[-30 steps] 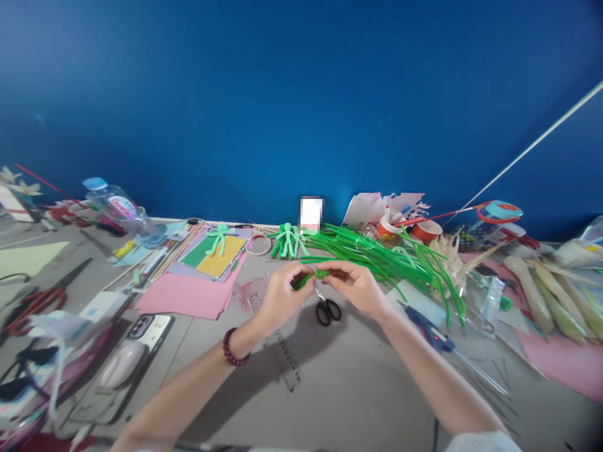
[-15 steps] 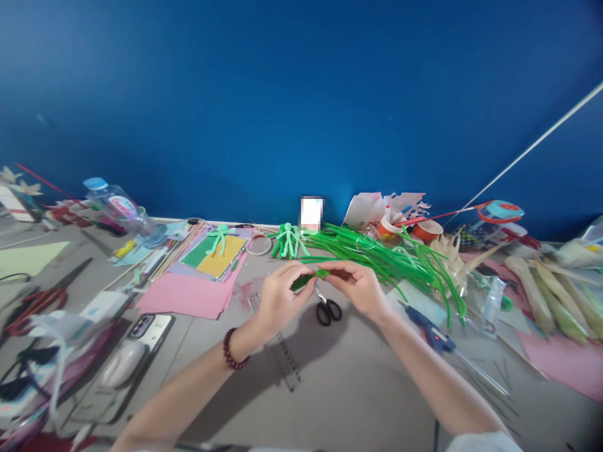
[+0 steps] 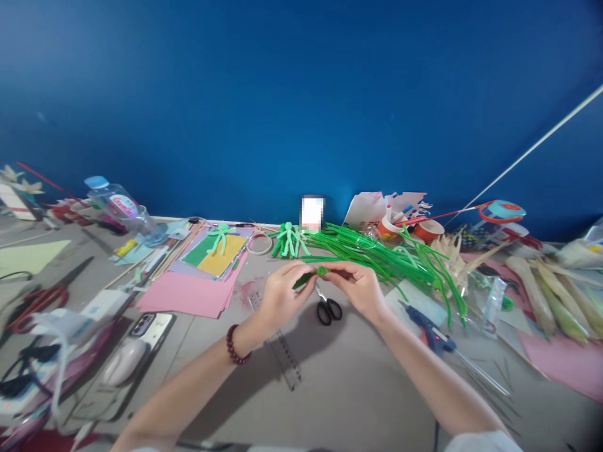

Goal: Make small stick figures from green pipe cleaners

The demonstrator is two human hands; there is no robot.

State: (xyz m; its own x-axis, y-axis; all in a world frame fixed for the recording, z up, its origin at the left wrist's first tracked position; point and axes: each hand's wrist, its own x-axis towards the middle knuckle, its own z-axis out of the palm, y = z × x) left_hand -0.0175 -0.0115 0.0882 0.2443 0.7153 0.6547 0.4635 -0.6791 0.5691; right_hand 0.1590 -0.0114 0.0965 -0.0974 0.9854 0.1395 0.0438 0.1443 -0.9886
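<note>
Both of my hands meet above the middle of the table around a green pipe cleaner piece [image 3: 322, 271]. My left hand [image 3: 287, 287] is closed on its folded or bundled left part, and my right hand [image 3: 358, 285] pinches the small rounded end. The fingers cover much of the piece. Just below my hands lie black-handled scissors [image 3: 328, 310], blades pointing up toward them. A clear ruler [image 3: 286, 361] rests partly under my left forearm. Behind my hands, small green pipe cleaner figures [image 3: 289, 240] stand beside a pile of long green pipe cleaners [image 3: 377, 248].
To the left are pink paper [image 3: 188, 295], a phone [image 3: 153, 329], a white mouse [image 3: 125, 363], red-handled scissors [image 3: 38, 307] and a plastic bottle [image 3: 117, 204]. On the right lie a blue glue gun [image 3: 431, 329] and corn husks [image 3: 558, 301]. A blue wall [image 3: 301, 107] rises behind.
Both hands stay nearly in place, still holding the green piece, with only slight finger movement. The surrounding objects have not moved.
</note>
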